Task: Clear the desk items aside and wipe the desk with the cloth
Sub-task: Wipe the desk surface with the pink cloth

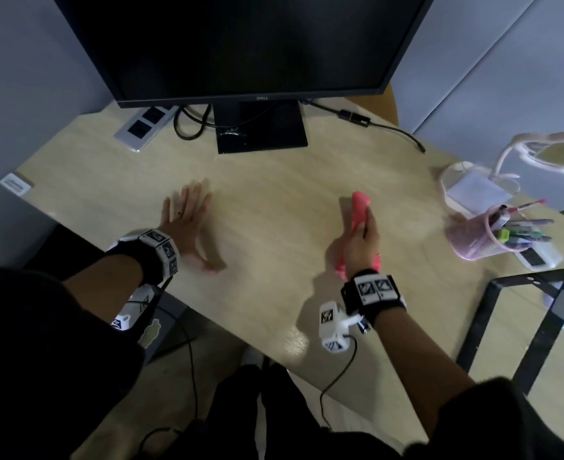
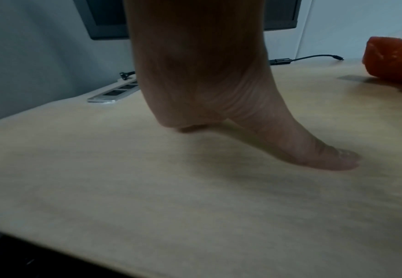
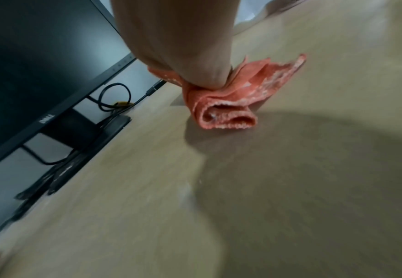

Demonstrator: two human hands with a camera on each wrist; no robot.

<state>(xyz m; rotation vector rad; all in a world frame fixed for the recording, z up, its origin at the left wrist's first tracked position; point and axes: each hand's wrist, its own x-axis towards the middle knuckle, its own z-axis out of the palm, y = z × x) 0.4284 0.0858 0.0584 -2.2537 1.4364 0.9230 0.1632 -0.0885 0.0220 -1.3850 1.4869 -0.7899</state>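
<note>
A folded pink cloth (image 1: 357,217) is gripped in my right hand (image 1: 362,242) at the middle right of the light wooden desk (image 1: 274,260). In the right wrist view the cloth (image 3: 233,105) hangs bunched below the hand (image 3: 195,67), its lower fold on or just above the desk. My left hand (image 1: 187,224) lies flat on the desk at the left, fingers straight and spread. Its thumb (image 2: 326,156) touches the wood in the left wrist view, where the cloth (image 2: 395,60) shows at the right edge.
A black monitor (image 1: 240,44) on its stand (image 1: 260,134) sits at the back, with a power strip (image 1: 144,126) and cables beside it. At the right stand a pink pen holder (image 1: 486,237), a desk lamp (image 1: 473,187) and a black frame (image 1: 523,327).
</note>
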